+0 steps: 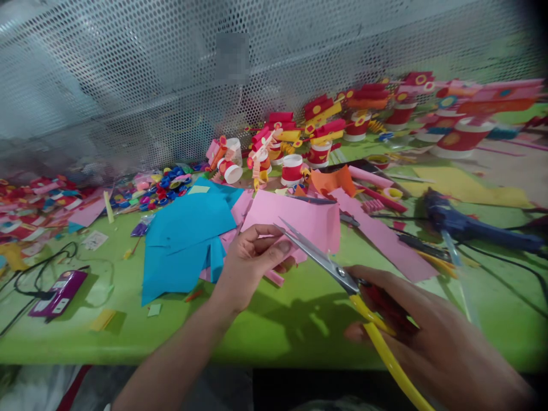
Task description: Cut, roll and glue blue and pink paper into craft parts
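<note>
Perforated metal screening [141, 85] closes the far side of a green table [278, 331], whose near edge runs across the lower part of the view. Left hand [252, 262]: fingers curled shut in a pinch on the lower edge of a pink paper sheet [299, 220], which is lifted toward the blades so that its edge is steady for cutting. Right hand [428, 337]: closed through the yellow handles of the scissors [325, 262]; the blades stand slightly parted and angle up and left, their tips at the pink sheet just beside the left thumb.

Blue paper sheets [184, 240] lie flat to the left of the pink one, partly under it. A blue glue gun [466, 225] lies to the right, well apart from the cut, with its cord trailing over the table. Finished red-and-white paper cups [319, 151] with coloured strips stand in a row along the back, near the screen. A purple device [60, 292] with a dark cable lies at the far left.

Open room: the bare green strip between the hands and the near table edge is the only uncluttered ground; paper scraps and small coloured pieces [158, 191] crowd the left and rear.
</note>
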Motion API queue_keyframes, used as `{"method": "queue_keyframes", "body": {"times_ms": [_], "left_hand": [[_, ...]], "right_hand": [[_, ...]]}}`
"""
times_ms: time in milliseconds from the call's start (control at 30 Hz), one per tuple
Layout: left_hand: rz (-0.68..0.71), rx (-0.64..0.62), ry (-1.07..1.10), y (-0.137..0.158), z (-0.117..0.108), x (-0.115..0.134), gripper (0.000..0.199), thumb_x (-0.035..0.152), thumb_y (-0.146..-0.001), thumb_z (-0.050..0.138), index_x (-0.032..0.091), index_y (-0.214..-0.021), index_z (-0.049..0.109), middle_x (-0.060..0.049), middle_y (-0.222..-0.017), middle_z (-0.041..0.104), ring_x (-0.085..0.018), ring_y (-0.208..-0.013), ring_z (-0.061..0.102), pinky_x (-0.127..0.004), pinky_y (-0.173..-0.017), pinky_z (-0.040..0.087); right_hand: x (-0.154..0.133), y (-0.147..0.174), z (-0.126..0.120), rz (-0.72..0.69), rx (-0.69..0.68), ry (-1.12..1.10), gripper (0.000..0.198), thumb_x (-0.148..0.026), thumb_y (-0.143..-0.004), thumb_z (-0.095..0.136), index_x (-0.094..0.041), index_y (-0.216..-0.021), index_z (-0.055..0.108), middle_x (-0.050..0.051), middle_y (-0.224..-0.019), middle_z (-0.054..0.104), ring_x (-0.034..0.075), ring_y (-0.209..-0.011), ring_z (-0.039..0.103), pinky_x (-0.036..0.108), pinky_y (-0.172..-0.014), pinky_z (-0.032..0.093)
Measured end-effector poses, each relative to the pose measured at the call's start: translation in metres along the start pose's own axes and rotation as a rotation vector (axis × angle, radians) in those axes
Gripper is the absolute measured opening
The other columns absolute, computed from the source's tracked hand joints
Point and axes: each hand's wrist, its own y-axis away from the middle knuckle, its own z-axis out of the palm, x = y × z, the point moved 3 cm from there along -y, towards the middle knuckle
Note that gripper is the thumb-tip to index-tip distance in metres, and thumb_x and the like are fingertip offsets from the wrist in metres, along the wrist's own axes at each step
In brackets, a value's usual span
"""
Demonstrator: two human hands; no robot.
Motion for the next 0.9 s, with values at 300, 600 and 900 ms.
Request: {"method": "queue_keyframes", "body": {"times_ms": [300,600,900], "left_hand": [[-0.006,0.010,-0.007,0.000,-0.001,-0.001,0.037,0.039,-0.079,0.089,0.019,-0.103,0.070,-0.003,-0.082,0.079,-0.019,-0.070,0.075,-0.025,-0.048,0.061],[-0.001,0.016,-0.009,0.001,0.001,0.002,0.036,0.038,-0.079,0.089,0.018,-0.103,0.071,-0.004,-0.083,0.080,-0.018,-0.067,0.074,-0.025,-0.048,0.061],[0.010,0.009,-0.004,0.002,-0.002,-0.001,0.039,0.039,-0.079,0.090,0.019,-0.107,0.071,-0.003,-0.084,0.079,-0.020,-0.070,0.076,-0.026,-0.049,0.062]], "right_hand": [[0.003,0.000,0.001,0.034,-0.006,-0.036,0.036,-0.042,-0.091,0.062,-0.033,-0.125,0.066,0.000,-0.081,0.076,0.020,-0.057,0.067,0.030,-0.051,0.050],[-0.006,-0.005,-0.007,-0.027,0.046,-0.031,0.047,-0.064,-0.093,0.061,-0.028,-0.122,0.070,-0.004,-0.059,0.060,0.016,-0.042,0.052,0.027,-0.039,0.042],[-0.011,-0.012,-0.010,-0.029,0.100,-0.034,0.057,-0.073,-0.089,0.061,-0.024,-0.110,0.079,-0.001,-0.057,0.067,0.016,-0.041,0.056,0.026,-0.038,0.044]]}}
